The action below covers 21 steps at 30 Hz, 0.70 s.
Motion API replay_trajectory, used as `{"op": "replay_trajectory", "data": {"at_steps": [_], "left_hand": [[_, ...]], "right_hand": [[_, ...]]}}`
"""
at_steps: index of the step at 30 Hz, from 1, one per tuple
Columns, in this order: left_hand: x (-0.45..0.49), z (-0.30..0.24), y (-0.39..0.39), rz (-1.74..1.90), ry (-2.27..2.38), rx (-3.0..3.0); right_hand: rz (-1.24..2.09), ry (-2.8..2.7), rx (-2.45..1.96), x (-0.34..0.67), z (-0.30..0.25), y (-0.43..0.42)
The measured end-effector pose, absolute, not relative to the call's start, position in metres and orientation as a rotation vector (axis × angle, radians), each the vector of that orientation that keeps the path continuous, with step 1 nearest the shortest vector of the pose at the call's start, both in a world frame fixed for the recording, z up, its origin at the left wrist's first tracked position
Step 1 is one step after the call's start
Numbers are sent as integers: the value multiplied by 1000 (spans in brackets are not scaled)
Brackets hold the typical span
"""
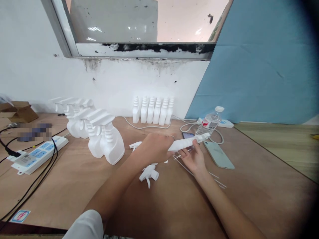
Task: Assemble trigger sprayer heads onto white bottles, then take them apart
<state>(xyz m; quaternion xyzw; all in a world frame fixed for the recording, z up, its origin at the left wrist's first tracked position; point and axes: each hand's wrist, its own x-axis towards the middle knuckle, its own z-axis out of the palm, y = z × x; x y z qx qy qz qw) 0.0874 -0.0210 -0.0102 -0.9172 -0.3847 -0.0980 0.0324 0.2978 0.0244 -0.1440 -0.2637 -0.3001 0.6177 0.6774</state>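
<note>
A white spray bottle (pixel 181 144) lies tilted nearly level above the table, its ribbed neck towards the right. My left hand (pixel 158 147) is closed around its body and hides most of it. The fingers of my right hand (pixel 195 159) pinch the white trigger sprayer head (pixel 203 136) at the bottle's far end. Below my left hand, a loose trigger sprayer (pixel 149 173) rests on the wood. Another sprayer (pixel 135 145) shows partly behind my left wrist. Thin white dip tubes (pixel 216 179) lie under and beside my right forearm.
Several bottles with sprayers (pixel 113 144) stand at left. A row of capless white bottles (pixel 157 111) lines the wall. Right of my hands are a clear water bottle (pixel 211 119) and a pale green phone (pixel 219 155). A power strip (pixel 41 154) with black cables sits far left.
</note>
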Motion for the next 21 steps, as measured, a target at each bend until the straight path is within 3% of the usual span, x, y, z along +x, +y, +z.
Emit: {"op": "replay_trajectory", "data": {"at_steps": [21], "left_hand": [[61,-4,-25,-198,-1217,-2909]], "right_hand": [[1484,-684,-631,286,-144,17]]}}
